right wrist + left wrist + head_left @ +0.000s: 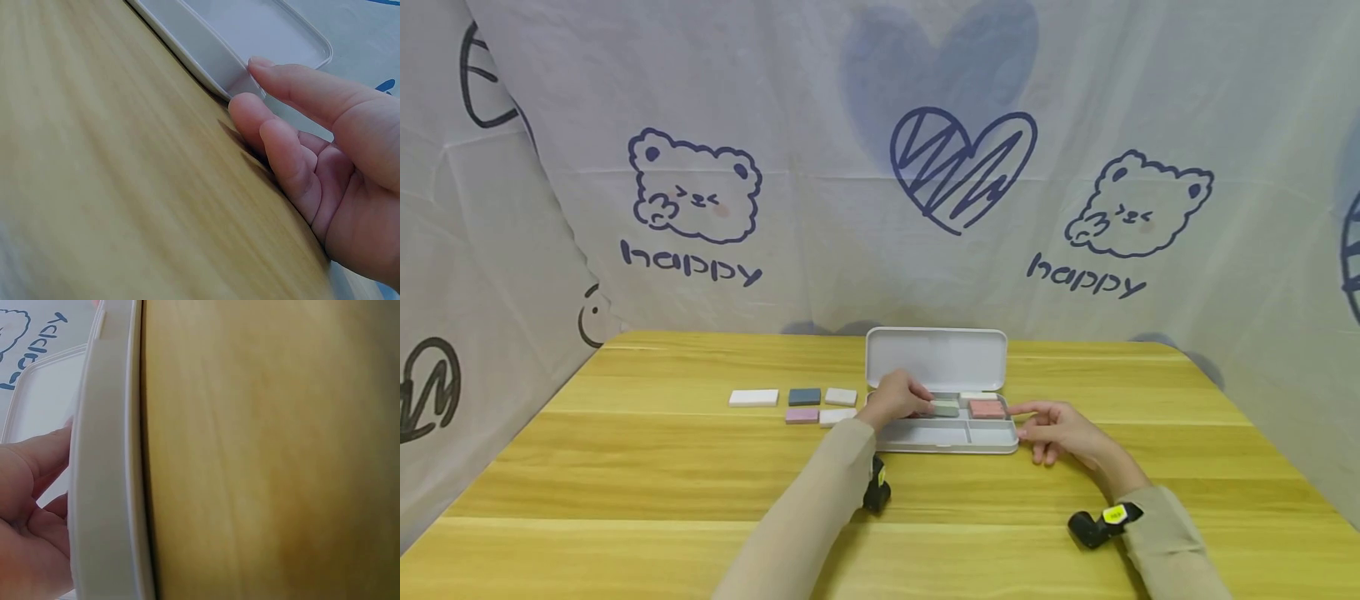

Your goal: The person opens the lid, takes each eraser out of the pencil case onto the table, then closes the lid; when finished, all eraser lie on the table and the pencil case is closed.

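A white hinged box lies with its lid standing up behind it. My left hand reaches over the box's left part and pinches a small pale grey-green block at the fingertips. A pink block and a white block sit in compartments on the right. The front compartments hold nothing. My right hand is at the box's right end, index finger and thumb extended to its side, the other fingers bent. In the left wrist view, the box wall hides the fingertips and block.
Left of the box on the wooden table lie a long white block, a dark blue-grey block, a purple block and two smaller white blocks. A printed cloth hangs behind the table.
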Demonstrator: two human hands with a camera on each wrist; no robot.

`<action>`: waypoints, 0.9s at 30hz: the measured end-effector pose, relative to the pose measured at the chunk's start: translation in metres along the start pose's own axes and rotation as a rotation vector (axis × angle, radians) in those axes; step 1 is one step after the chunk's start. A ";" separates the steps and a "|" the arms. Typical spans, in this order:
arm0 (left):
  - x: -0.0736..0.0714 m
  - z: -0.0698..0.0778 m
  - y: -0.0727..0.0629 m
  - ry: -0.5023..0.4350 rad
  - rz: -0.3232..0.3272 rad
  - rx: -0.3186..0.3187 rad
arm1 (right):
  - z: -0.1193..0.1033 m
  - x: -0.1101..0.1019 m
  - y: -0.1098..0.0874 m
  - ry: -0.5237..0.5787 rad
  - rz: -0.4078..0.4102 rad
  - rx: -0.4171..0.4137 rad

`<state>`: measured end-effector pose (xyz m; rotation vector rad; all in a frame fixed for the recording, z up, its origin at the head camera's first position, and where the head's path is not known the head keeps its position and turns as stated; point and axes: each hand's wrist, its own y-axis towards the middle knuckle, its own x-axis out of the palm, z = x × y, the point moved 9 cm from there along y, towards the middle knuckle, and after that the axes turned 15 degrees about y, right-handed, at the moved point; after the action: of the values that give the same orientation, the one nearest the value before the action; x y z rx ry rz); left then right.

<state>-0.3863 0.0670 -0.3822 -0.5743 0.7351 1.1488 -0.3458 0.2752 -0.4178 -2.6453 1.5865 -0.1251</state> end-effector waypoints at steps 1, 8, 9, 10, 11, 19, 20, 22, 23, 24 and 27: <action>0.001 -0.001 0.001 -0.006 -0.001 -0.006 | 0.000 0.000 0.000 0.000 -0.002 -0.002; 0.011 -0.014 0.018 -0.047 -0.002 0.022 | -0.001 0.001 0.000 0.015 -0.022 -0.022; 0.012 -0.016 0.019 -0.051 -0.003 0.024 | -0.001 0.001 0.000 0.016 -0.024 -0.023; 0.013 -0.017 0.020 -0.056 -0.002 0.027 | -0.001 0.001 0.000 0.015 -0.026 -0.025; 0.012 -0.017 0.019 -0.065 0.001 0.025 | -0.001 0.000 0.000 0.013 -0.025 -0.024; -0.004 -0.005 -0.002 -0.136 0.034 -0.010 | -0.001 0.001 0.001 0.008 -0.041 -0.037; -0.005 -0.005 -0.003 -0.163 0.036 -0.008 | -0.001 0.001 0.001 0.008 -0.042 -0.037; -0.005 -0.007 -0.001 -0.217 0.032 -0.003 | -0.002 0.002 0.000 0.012 -0.042 -0.037; -0.005 -0.008 -0.001 -0.238 0.033 0.003 | -0.002 0.002 0.000 0.010 -0.038 -0.032; -0.006 -0.008 0.000 -0.248 0.033 0.010 | -0.002 0.002 0.000 0.009 -0.032 -0.028; -0.007 -0.009 -0.001 -0.264 0.032 0.023 | -0.001 0.002 0.000 0.005 -0.016 -0.015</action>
<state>-0.3891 0.0562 -0.3826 -0.3824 0.5312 1.2169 -0.3450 0.2732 -0.4164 -2.6713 1.5747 -0.1205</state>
